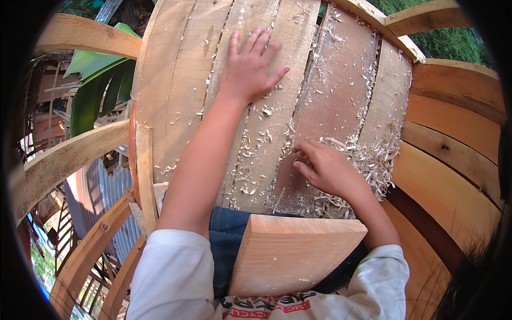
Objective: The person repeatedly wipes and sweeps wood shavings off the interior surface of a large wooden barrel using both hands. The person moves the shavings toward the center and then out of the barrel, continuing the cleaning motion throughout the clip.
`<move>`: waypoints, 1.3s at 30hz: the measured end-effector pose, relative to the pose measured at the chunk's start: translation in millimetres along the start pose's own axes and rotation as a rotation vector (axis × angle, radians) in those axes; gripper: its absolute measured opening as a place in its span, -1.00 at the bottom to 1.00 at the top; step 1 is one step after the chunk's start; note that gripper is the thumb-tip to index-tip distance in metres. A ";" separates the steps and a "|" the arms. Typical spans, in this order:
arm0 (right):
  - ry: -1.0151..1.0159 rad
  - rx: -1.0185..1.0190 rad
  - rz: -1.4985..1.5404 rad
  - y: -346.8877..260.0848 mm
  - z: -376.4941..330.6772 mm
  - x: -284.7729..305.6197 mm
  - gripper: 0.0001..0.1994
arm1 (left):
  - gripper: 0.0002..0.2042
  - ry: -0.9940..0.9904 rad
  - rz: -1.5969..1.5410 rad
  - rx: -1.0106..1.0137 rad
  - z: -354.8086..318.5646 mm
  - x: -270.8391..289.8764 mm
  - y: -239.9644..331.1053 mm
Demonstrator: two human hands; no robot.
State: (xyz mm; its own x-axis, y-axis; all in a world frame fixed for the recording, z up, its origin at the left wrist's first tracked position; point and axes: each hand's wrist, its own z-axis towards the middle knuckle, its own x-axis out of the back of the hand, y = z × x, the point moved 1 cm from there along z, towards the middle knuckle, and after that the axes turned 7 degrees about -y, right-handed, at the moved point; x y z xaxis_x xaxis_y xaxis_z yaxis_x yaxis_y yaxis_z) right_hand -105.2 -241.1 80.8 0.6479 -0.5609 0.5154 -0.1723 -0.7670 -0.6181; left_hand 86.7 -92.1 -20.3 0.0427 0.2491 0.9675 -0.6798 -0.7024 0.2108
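Observation:
My left hand [249, 72] lies flat on the plank deck [186, 80], its fingers spread toward the far side, and holds nothing. Closer to me on the right, my right hand [329, 169] hovers over or rests on a reddish board of the deck, fingers bent and apart, with nothing visible in it. Curled wood shavings [378, 162] are heaped beside the right hand and scattered along the gaps between the planks. A thick light wooden board [296, 256] leans across my lap, touched by neither hand.
Upright timber posts and rails [74, 152] rise on the left, with a corrugated metal sheet [114, 181] behind them. A green banana leaf [101, 80] hangs at the far left. Orange-brown wall planks [450, 170] stand along the right side.

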 end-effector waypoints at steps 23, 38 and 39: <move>0.084 0.461 0.384 -18.4 71.8 -31.4 -0.58 | -0.47 0.000 -0.029 -0.013 -0.2 1.3 -0.4; 0.581 0.133 -0.434 82.8 49.0 40.0 -0.46 | -0.22 -0.351 -0.083 -0.175 -98.7 55.5 -4.2; 0.611 0.039 -0.428 91.4 39.8 38.6 -0.43 | -0.19 -0.391 -0.070 -0.190 -101.3 50.9 2.5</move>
State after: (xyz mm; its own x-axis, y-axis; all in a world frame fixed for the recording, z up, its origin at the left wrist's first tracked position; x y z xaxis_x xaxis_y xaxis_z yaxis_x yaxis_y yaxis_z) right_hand -66.4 -320.4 20.6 0.1227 -0.2980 0.9466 0.0365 -0.9518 -0.3044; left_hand 13.1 -13.6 15.4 0.3428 -0.0052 0.9394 -0.7866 -0.5482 0.2840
